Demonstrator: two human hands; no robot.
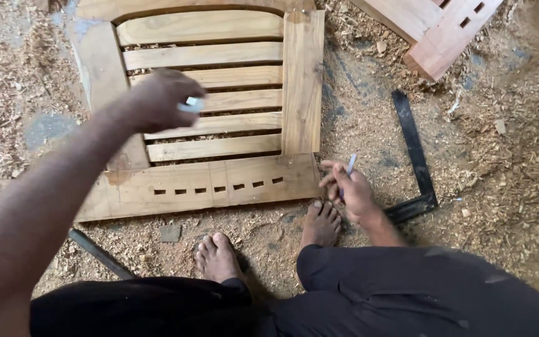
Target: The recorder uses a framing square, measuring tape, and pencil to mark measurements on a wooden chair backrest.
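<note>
Left hand [160, 100] is up over the slatted wooden frame [210, 115] lying on the sawdust-covered floor [506, 162], fingers pinched together on a small whitish piece [192, 104] (motion blur, so can't tell what it is). Right hand [350, 190] rests by the frame's lower right corner, grip closed on a pen [349, 167], half hidden by the fingers. A black metal square [414, 150] lies just right of it. Another wooden piece [435, 28] is cut off at the top edge.
</note>
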